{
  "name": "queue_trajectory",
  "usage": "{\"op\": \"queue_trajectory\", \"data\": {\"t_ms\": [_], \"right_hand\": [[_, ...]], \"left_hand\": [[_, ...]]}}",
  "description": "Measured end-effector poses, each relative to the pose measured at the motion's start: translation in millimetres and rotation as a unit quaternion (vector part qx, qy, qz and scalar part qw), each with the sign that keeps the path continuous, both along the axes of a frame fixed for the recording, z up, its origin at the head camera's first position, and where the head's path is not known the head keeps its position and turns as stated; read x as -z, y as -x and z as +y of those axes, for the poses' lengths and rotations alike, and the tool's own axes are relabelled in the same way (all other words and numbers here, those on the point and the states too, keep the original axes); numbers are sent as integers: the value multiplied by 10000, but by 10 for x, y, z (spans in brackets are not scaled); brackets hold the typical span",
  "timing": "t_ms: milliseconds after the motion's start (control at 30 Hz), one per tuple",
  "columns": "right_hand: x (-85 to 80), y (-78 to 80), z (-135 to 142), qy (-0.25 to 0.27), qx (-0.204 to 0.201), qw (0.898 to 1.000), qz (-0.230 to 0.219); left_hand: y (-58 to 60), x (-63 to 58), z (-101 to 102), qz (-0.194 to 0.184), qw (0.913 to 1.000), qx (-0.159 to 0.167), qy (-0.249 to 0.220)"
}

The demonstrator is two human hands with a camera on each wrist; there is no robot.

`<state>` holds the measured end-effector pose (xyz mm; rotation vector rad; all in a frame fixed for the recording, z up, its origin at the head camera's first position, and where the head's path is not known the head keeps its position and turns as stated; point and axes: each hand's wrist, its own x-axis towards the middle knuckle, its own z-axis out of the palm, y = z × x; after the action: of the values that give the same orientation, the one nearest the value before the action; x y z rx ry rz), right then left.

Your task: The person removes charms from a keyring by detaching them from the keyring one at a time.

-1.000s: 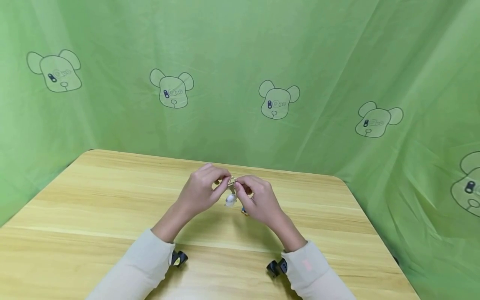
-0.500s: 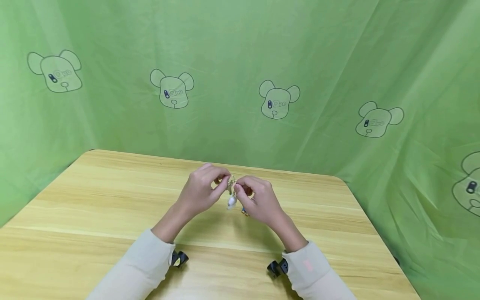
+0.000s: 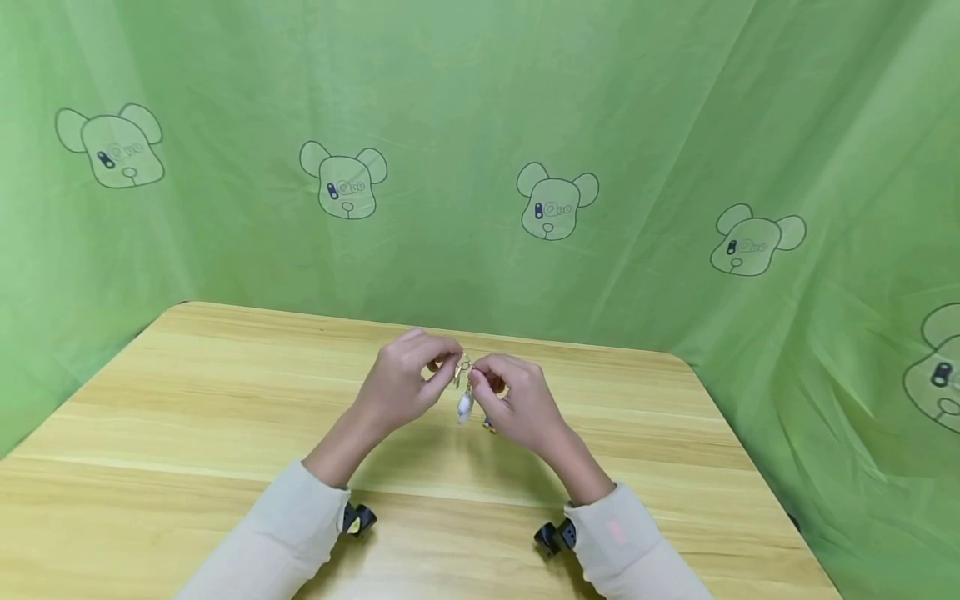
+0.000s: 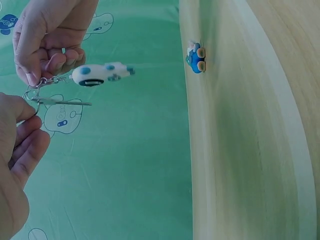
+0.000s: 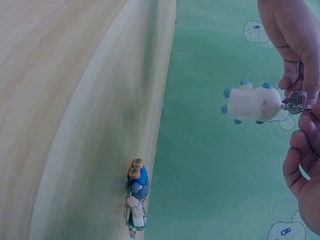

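Both hands are raised over the table and meet at a small metal key ring [image 4: 31,95]. My left hand [image 3: 405,375] pinches the ring between thumb and forefinger. My right hand [image 3: 521,398] pinches it from the other side, where a short chain [image 4: 54,80] joins. From that chain hangs a white figurine charm [image 5: 255,102] with blue paws, clear of the table. A thin flat metal piece [image 4: 67,103], like a key seen edge-on, also hangs at the ring. Below, on the tabletop, lies a second figurine charm [image 5: 137,187], blue with orange feet and its own chain; my right hand partly covers it in the head view.
The light wood table [image 3: 225,400] has rounded far corners. Behind it hangs a green curtain [image 3: 450,92] printed with bear heads. A black wrist camera [image 3: 360,518] shows at the left cuff and another wrist camera [image 3: 553,537] at the right.
The white charm has turned about its chain and now looks narrower. The flat metal piece has swung slightly left, and the ring shows more clearly between the fingertips. Both hands stay almost still.
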<state>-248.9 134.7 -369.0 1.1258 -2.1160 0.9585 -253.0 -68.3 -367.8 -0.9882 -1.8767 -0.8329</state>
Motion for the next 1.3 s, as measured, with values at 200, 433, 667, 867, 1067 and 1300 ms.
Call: {"op": "queue_trajectory", "data": {"t_ms": [200, 433, 667, 867, 1067, 1300], "right_hand": [[9, 10, 4, 44, 32, 10000, 54], [8, 11, 5, 53, 8, 10000, 57], [15, 20, 8, 47, 34, 10000, 6], [30, 33, 18, 46, 59, 10000, -29], [34, 38, 20, 17, 62, 10000, 12], [38, 38, 22, -33, 69, 10000, -34]], "left_hand": [[-9, 0, 8, -124, 9998, -33, 176], [-16, 3, 12, -203, 9996, -44, 188], [-28, -5, 8, -237, 9995, -87, 211], [-20, 2, 9, -186, 9995, -99, 214], [-21, -2, 13, -89, 9997, -151, 179], [-13, 9, 12, -86, 9997, -166, 137]]}}
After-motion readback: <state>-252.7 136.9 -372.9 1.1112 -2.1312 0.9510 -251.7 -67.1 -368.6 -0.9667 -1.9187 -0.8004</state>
